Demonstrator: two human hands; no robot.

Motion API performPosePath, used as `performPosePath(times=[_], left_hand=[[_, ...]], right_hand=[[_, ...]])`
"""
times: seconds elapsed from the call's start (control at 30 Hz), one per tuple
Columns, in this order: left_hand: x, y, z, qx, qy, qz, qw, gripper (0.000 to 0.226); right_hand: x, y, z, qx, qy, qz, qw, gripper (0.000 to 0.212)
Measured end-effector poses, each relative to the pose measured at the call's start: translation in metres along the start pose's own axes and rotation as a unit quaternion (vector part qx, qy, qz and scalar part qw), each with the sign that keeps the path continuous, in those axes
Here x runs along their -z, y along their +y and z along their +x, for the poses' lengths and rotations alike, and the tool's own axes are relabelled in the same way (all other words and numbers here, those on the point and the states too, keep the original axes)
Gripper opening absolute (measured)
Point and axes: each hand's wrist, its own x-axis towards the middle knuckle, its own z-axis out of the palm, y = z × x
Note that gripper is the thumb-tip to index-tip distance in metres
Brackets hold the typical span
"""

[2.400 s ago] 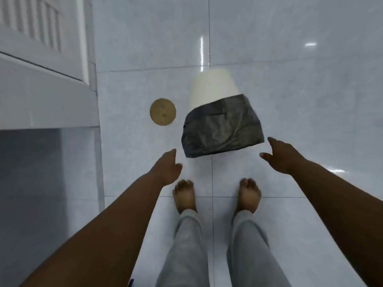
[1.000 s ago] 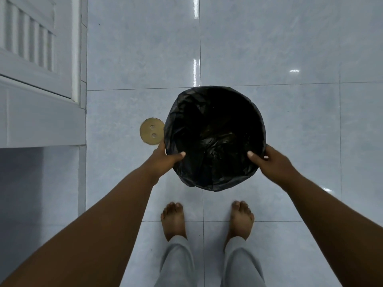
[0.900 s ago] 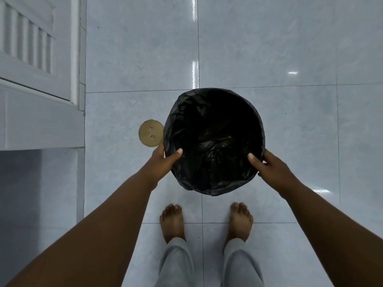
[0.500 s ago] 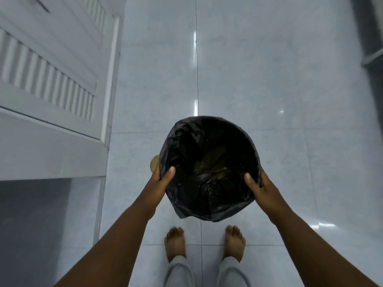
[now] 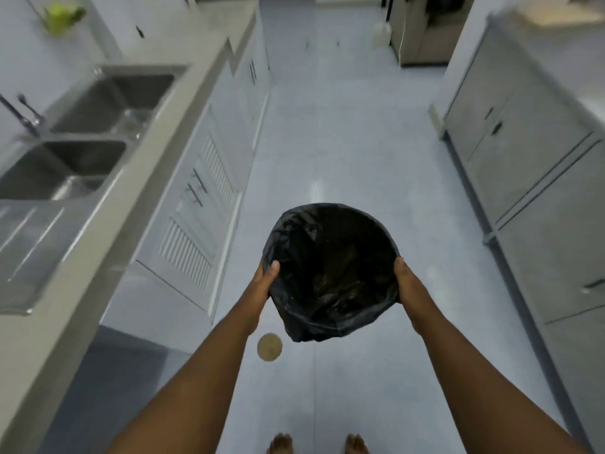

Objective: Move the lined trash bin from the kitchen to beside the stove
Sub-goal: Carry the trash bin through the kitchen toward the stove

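Left hand [image 5: 265, 279] at nine o'clock and right hand [image 5: 403, 280] at three o'clock grip the lined trash bin [image 5: 330, 273] rim, fingers wrapped around it, above the floor

A double steel sink [image 5: 77, 132] sits in the grey counter [image 5: 108, 224] on the left, louvred cabinets [image 5: 193, 237] below, grey cupboards [image 5: 537, 178] opposite, a round brass drain cover [image 5: 269, 347] in the floor.

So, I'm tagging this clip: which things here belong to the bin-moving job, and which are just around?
Job:
trash bin
left hand
right hand

Just around:
sink
counter
cabinets
floor drain
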Motion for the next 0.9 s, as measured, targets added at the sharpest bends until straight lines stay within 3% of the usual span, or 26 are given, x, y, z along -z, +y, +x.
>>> performPosePath(times=[0.33,0.9], left_hand=[[-0.028,0.128,-0.019,-0.131,-0.017,0.02,0.991,0.097],[-0.057,0.188,0.047,-0.162,-0.007,-0.03,0.986,0.105]], right_hand=[[0.057,-0.128,-0.039,0.156,-0.019,0.026,0.987,0.092],[0.093,-0.19,0.018,0.175,-0.02,0.04,0.984,0.083]])
